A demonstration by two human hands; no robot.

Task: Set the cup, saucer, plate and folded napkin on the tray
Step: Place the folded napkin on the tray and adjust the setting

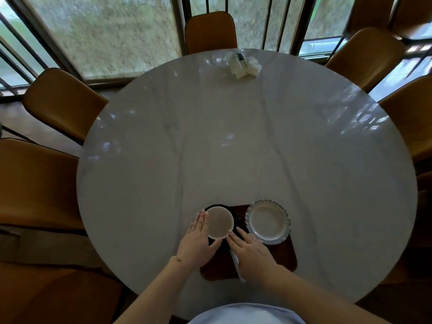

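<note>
- left hand (196, 242) flanks the cup (219, 222) on its left side, fingers straight along the rim, thumb hooked under the near edge; touching it, not wrapped round it
- cup is white, sits on a dark saucer (235, 215) at the tray's far-left corner; saucer seems to overhang the tray edge a bit, hard to be sure
- tray (284, 258) is dark, rounded corners, at the near edge of the round marble table (233, 136)
- right hand (251, 252) lies just right of and nearer than the cup, fingers straight and spread, fingertips (231, 237) touching the cup's near-right rim; holds nothing
- cup sits between both hands, left one closer round it; likely next move is nudging cup and saucer rightward, further onto the tray
- napkin (237, 265) is a thin pale strip on the tray, mostly under the right hand, long axis running near to far
- scalloped plate (268, 222) is on the tray's far-right part, well clear of the fingers
- crumpled white wrapper (243, 64) at the far table edge; print on it unreadable, no other writing seen
</note>
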